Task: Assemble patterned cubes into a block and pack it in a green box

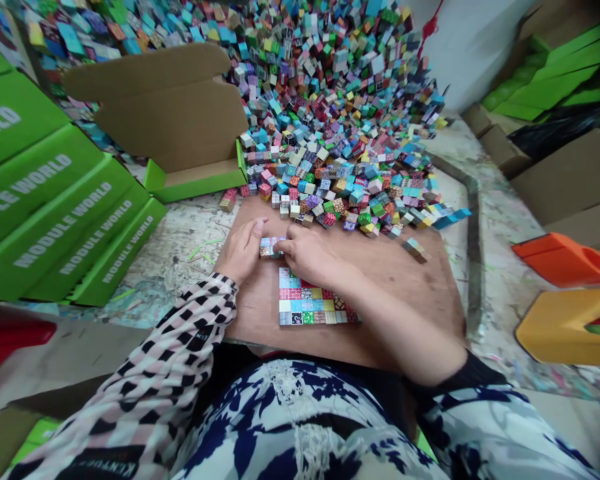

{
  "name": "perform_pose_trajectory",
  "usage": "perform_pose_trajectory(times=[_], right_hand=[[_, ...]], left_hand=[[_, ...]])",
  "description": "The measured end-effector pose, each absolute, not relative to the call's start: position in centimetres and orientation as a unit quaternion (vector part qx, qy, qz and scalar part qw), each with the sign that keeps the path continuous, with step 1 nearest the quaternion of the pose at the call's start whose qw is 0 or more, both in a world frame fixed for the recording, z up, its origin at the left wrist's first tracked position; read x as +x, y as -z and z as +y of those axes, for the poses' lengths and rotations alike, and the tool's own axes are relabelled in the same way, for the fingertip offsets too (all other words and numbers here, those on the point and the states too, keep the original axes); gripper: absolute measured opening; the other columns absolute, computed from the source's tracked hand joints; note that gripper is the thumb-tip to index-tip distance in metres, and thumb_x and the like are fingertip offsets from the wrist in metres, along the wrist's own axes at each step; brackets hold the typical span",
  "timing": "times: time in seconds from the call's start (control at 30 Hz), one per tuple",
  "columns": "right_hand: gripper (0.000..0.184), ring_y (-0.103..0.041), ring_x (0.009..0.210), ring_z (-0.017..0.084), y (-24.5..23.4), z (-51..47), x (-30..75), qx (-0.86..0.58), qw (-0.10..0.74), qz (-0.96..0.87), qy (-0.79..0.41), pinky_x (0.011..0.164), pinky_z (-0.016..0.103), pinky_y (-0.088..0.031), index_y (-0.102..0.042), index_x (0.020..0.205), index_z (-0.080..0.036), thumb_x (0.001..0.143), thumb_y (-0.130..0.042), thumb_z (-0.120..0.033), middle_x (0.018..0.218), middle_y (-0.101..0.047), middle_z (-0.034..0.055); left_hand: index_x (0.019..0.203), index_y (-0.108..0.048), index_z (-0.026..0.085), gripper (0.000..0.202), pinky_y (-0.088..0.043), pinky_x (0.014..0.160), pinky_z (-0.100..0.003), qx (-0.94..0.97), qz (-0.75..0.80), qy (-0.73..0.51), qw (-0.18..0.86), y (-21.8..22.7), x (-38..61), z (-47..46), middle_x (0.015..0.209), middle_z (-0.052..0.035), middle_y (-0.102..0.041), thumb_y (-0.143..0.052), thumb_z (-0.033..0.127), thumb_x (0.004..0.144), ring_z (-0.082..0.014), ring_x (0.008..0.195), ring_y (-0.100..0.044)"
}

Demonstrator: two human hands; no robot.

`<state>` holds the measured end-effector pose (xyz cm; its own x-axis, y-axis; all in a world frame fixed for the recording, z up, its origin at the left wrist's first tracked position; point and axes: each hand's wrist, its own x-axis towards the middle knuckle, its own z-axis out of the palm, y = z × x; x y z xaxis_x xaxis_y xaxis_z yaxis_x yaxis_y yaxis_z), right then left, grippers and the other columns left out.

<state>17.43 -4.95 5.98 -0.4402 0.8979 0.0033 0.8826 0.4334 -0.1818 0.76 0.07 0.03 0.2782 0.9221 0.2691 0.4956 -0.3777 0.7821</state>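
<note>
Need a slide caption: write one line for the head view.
Left hand and right hand hold a few cubes on a board, between a cube grid and a pile.

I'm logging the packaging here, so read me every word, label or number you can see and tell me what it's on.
"MODULE WORLD": white print on the stacked green boxes, whole on the lower three, cut off at the edge on the upper two.
Black label on the checked sleeve: upside down, too blurred to read.
Coloured cubes: patterns only, nothing readable.
</note>
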Motion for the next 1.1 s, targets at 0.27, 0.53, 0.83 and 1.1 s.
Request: perform_pose_trajectory(times=[0.27, 0.53, 0.83, 1.1], right_hand=[[0.034, -0.050, 0.089, 0.022, -6.5, -4.1, 18.6, -0.528, 0.077, -0.837, -0.121, 0.076, 0.034, -0.037, -0.067, 0.121, -0.025, 0.094, -0.047, -0.023, 0.102, -0.055, 0.0092], [0.056, -0.054, 0.101, 0.024, -6.5, -2.1, 21.4, -0.509, 0.037, -0.843, -0.174, 0.085, 0.034, -0.043, -0.056, 0.133, -0.015, 0.082, -0.069, -0.037, 0.116, -0.057, 0.0124], [0.059, -0.054, 0.106, 0.030, -7.2, -2.8, 19.8, -0.528, -0.027, -0.841, -0.115, 0.081, 0.037, -0.043, -0.053, 0.137, -0.023, 0.084, -0.066, -0.047, 0.122, -0.055, 0.0154], [0.045, -0.056, 0.103, 0.028, -6.7, -3.2, 19.8, -0.549, -0.028, -0.832, -0.069, 0.075, 0.033, -0.042, -0.059, 0.130, -0.028, 0.090, -0.059, -0.049, 0.120, -0.058, 0.0124]], left_hand=[[0.126, -0.061, 0.018, 0.051, -0.040, 0.107, -0.036, 0.763, 0.463, -0.353, 0.281, 0.0, 0.6, 0.1, 0.127, -0.0079, -0.064, -0.027, 0.047, 0.100, -0.0210, 0.119, -0.056], [0.121, -0.064, 0.020, 0.046, -0.047, 0.092, -0.039, 0.852, 0.415, -0.231, 0.220, -1.2, 0.8, 0.2, 0.109, -0.0066, -0.064, -0.060, 0.043, 0.081, -0.0259, 0.100, -0.060], [0.122, -0.055, 0.018, 0.043, -0.049, 0.070, -0.031, 0.796, 0.440, -0.304, 0.284, -0.6, 0.7, 0.1, 0.103, -0.0058, -0.064, -0.054, 0.042, 0.087, -0.0162, 0.073, -0.059], [0.124, -0.049, 0.018, 0.043, -0.050, 0.073, -0.031, 0.761, 0.427, -0.354, 0.337, 0.3, 0.4, 0.4, 0.100, -0.0050, -0.061, -0.047, 0.045, 0.091, -0.0165, 0.080, -0.060]])
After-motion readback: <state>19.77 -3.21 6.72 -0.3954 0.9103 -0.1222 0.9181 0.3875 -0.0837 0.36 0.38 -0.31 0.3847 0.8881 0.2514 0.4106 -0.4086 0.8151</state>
